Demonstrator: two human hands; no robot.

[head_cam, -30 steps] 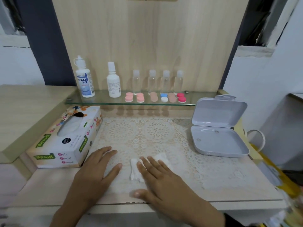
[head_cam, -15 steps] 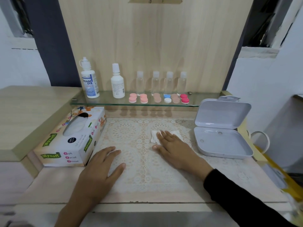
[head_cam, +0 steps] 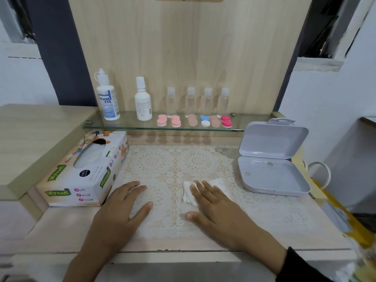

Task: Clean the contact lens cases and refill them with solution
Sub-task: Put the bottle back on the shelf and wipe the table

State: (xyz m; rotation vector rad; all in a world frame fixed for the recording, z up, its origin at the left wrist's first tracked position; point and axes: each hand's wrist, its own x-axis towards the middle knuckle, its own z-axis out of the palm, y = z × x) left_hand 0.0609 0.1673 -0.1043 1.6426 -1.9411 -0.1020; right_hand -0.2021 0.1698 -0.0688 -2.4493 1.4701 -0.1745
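- The printed cardboard box of facial tissues (head_cam: 81, 171) lay at the left of the table, just beside the left hand.
- The white solution bottle with the blue label (head_cam: 107, 98) stood upright at the left end of the glass shelf (head_cam: 130, 125), far from both hands.
- The left hand (head_cam: 120, 208) rested flat on the white lace mat (head_cam: 154, 165). Its fingers were straight and a little spread, and it held nothing.
- The round contact lens cases (head_cam: 193, 120), in pink, beige, blue-white and red, stood in a row from left to right on the shelf. Each pair seemed to lie with its long axis from near to far. They were straight beyond the fingertips of both hands, well apart from them.
- The right hand (head_cam: 215, 208) pressed with straight fingers on a crumpled white tissue (head_cam: 188, 195), without curling round it.
- I judged that the free left hand was the better one to reach the pink cases.
- The grey plastic box (head_cam: 272, 174) stood at the right with its lid up.
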